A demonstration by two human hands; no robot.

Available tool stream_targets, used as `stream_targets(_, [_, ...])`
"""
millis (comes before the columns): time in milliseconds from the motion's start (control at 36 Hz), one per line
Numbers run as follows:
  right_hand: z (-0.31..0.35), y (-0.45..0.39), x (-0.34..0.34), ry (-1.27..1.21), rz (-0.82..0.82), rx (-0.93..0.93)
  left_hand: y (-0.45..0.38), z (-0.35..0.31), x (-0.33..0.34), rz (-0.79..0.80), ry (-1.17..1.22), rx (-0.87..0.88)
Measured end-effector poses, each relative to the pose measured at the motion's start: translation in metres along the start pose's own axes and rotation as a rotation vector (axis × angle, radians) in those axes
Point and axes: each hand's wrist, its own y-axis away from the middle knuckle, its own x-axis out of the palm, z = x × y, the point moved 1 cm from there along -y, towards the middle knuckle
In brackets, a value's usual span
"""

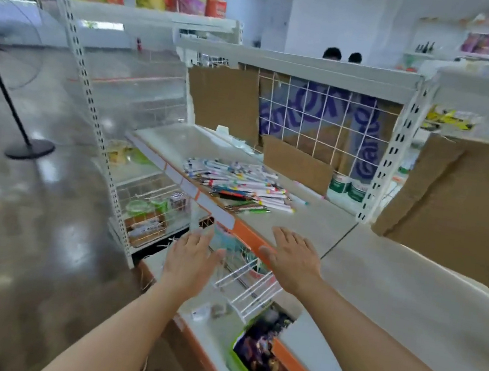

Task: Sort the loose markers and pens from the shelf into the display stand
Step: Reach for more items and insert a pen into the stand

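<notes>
From the head camera we see a white shelf (319,224) with an orange front edge, and on it a loose heap of markers and pens (239,183) lying mostly flat and pointing many ways, well beyond both hands. Our left hand (192,259) hangs in front of the shelf edge, below its level, fingers straight and close together, holding nothing. Our right hand (293,255) is stretched over the near edge of the shelf, palm down, fingers straight and slightly spread, holding nothing; we cannot tell whether it touches the surface. Between and below the hands a white wire rack (251,283) juts out from the lower level, and we cannot tell whether this is the display stand. Behind the heap stands a white wire grid (324,124) backed with brown cardboard (224,97). To the left, a black fan stand (30,147) rests on the glossy floor. The frame is blurred throughout.
</notes>
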Motion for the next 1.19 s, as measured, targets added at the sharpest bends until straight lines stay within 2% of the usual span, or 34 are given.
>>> stream_targets(278, [0.015,-0.080,0.010,0.070,-0.009,0.050,-0.052,0.042,0.007,0.060,0.008,-0.044])
stream_targets(444, [-0.001,-0.131,0.013,0.089,-0.037,0.068,-0.097,0.039,0.009,0.052,0.039,-0.036])
stream_targets(639, [-0.017,-0.180,0.022,0.076,-0.029,-0.013,-0.145,0.022,0.012,0.093,0.060,-0.037])
stream_targets(861, [-0.020,-0.210,0.036,0.104,-0.003,-0.187,-0.182,0.006,0.020,0.025,0.097,0.011])
stream_targets(1028, [-0.021,-0.219,0.039,0.161,-0.023,-0.219,-0.203,0.002,0.017,-0.055,0.059,0.077])
stream_targets(1195, [-0.022,-0.226,0.041,0.141,0.037,-0.208,-0.219,-0.003,0.013,-0.091,0.091,0.137])
